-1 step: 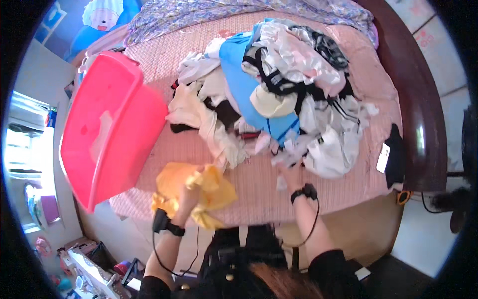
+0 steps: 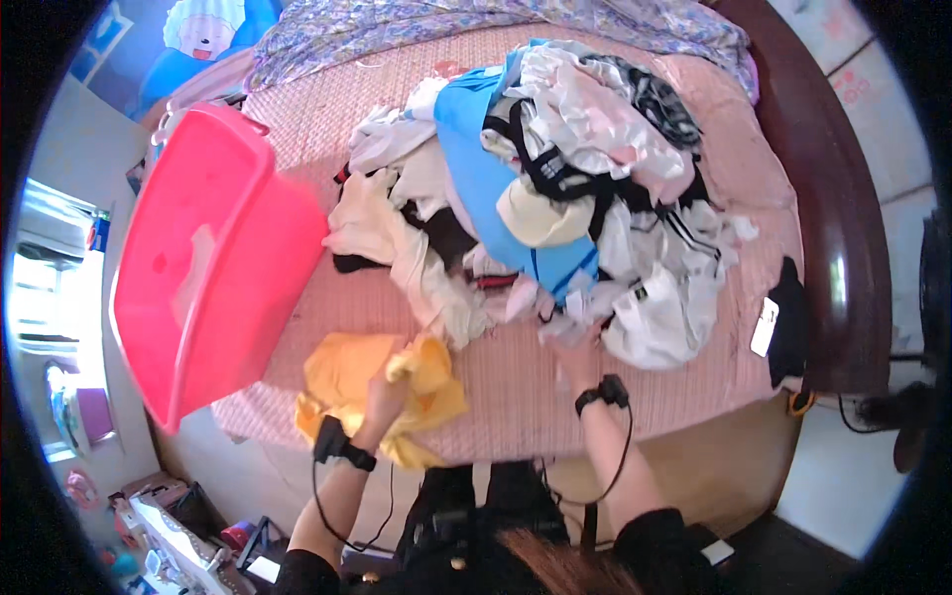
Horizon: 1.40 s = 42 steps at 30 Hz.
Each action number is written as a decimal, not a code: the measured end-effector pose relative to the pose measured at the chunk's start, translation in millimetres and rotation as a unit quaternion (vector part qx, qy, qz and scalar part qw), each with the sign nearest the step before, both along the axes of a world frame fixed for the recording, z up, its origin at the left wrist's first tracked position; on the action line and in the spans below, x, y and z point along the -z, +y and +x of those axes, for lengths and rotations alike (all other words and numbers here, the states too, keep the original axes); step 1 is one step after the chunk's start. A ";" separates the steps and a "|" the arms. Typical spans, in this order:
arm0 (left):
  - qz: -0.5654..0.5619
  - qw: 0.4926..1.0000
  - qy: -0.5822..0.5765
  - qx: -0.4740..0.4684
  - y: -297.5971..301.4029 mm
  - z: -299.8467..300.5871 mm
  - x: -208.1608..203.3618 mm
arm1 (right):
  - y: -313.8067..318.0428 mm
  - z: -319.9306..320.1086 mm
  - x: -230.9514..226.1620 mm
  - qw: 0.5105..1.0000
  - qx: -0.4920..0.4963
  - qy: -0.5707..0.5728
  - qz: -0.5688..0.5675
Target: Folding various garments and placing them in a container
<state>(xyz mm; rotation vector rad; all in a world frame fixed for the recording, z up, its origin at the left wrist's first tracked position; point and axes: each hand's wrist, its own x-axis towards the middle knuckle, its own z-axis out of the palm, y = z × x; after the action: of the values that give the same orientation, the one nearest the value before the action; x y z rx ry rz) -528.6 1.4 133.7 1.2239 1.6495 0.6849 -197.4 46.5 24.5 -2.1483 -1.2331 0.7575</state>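
Observation:
My left hand [image 2: 386, 397] is closed on a bunched fold of a yellow garment [image 2: 342, 365], which lies crumpled along the bed's near edge. At the front of a large clothes pile, my right hand [image 2: 575, 359] has its fingers in a thin, pale ruffled garment [image 2: 587, 309] and appears to grip it; the fingertips are partly covered and blurred. Right beside that hand lies a bunched white garment [image 2: 654, 322]. A long cream garment [image 2: 436, 288] stretches toward me between the two hands. Blue cloth [image 2: 476, 169] and a cream cap-like piece [image 2: 543, 213] show in the pile's middle.
A pink plastic tub [image 2: 263, 233] lies tipped on its side at the left of the bed. To the right, a phone [image 2: 765, 327] rests by a black cloth [image 2: 788, 342], near the dark wooden bed end [image 2: 843, 248]. A floral quilt [image 2: 397, 35] lies along the far side.
The view has shifted slightly. Both hands stay where they were on the cloth, the left still gripping the yellow garment.

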 end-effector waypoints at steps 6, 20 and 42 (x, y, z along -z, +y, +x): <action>0.016 0.994 0.080 -0.078 73.9 93.6 134.5 | 94.1 2.4 88.2 0.949 -0.301 -0.081 -0.047; 0.078 0.949 0.306 -0.008 331.9 114.5 174.8 | 375.3 51.3 69.2 0.955 -0.292 -0.038 -0.044; 0.004 0.972 0.234 -0.032 156.5 20.4 32.4 | 55.6 170.4 28.7 0.947 0.261 0.165 0.090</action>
<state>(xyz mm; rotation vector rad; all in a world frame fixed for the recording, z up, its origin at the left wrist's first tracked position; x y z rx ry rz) -508.2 157.9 101.2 1.4175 2.0799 0.4599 -27.0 102.1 -4.1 -1.9641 -0.5022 0.6984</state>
